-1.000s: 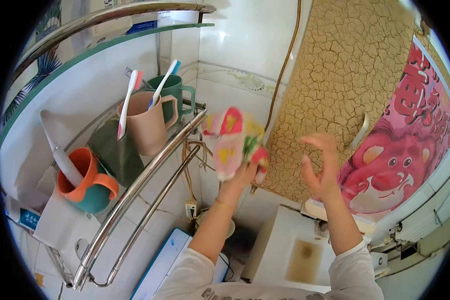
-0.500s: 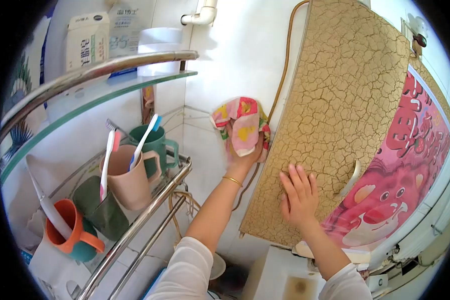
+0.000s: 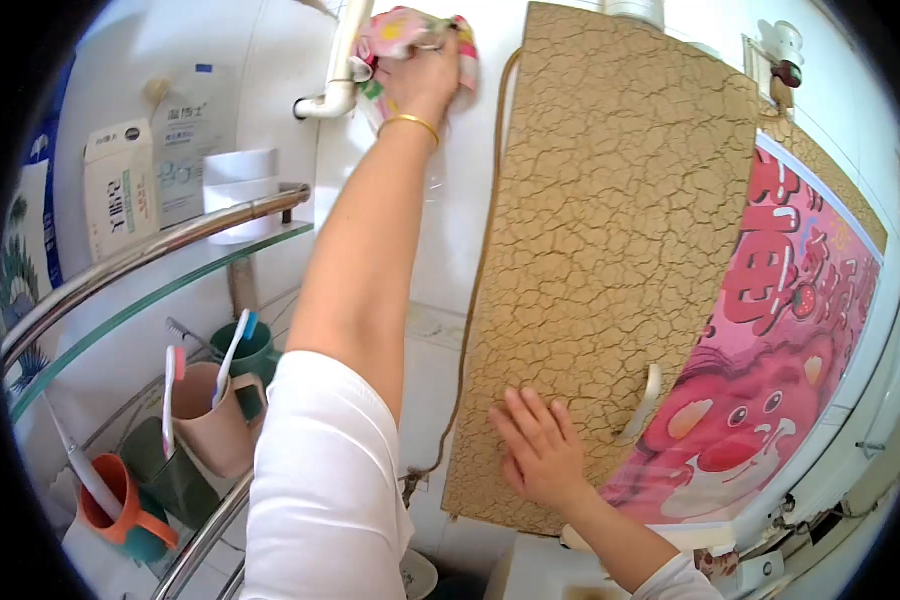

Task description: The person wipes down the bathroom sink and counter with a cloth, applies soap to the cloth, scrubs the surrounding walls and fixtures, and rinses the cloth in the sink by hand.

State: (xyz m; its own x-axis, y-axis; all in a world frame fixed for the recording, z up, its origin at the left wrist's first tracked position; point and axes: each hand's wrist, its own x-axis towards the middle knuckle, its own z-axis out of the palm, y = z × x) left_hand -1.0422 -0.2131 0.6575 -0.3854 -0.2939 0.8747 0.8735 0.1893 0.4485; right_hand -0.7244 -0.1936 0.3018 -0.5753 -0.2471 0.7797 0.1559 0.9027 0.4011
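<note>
High on the white tiled wall, my left hand [image 3: 425, 82] presses a pink cloth [image 3: 398, 32] with yellow and red patches, its fingers closed round it and partly hidden by the folds. The cloth lies just right of a white pipe [image 3: 345, 70]. My right hand [image 3: 545, 455] rests flat, fingers stretched out, on the lower part of a brown door [image 3: 610, 220] with a cracked pattern. A pale curved handle [image 3: 650, 392] is on this door, right of that hand.
At left a glass shelf [image 3: 160, 295] with a metal rail holds boxes and a white jar [image 3: 240, 180]. Below it stand several cups with toothbrushes, including a beige mug [image 3: 215, 425]. A brown hose [image 3: 478, 290] runs along the door's left edge. A pink bear poster [image 3: 750, 400] hangs at right.
My left hand has moved the cloth up the wall, from beside the door's middle to near the pipe. My right hand stays on the door. The view has shifted.
</note>
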